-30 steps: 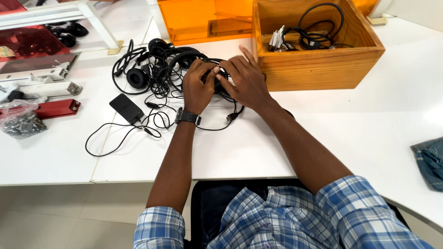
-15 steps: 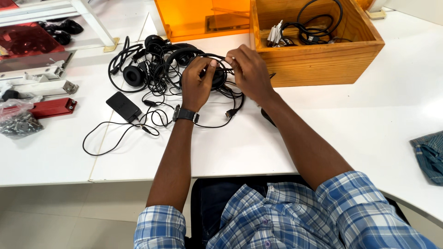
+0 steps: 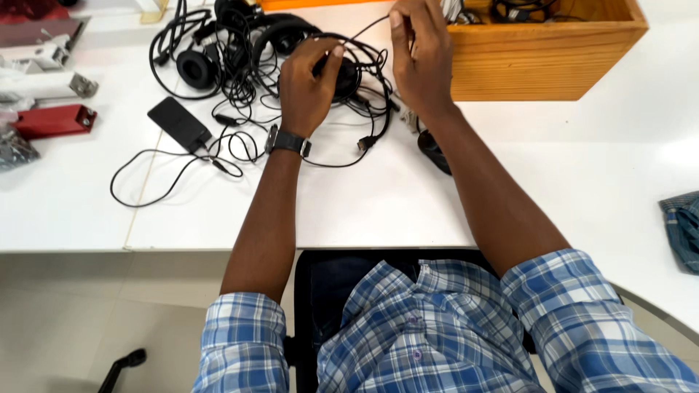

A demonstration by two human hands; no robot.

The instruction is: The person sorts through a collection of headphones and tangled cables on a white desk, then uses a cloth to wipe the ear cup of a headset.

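My left hand, with a black watch on its wrist, grips a black headset lying on the white table. My right hand is raised beside the wooden box and pinches a thin black cable that runs back to the headset. More black headsets and tangled cables lie just left of my left hand. A cable plug dangles onto the table below the headset.
A flat black power adapter with a long looping wire lies at the left. A red metal block and grey metal brackets sit at the far left. Blue cloth rests at the right edge. A dark object lies under my right forearm.
My right hand has lifted away from the headset, drawing the thin cable up and to the right. The view has tilted down, so everything sits higher in the picture. My left hand stays on the headset.
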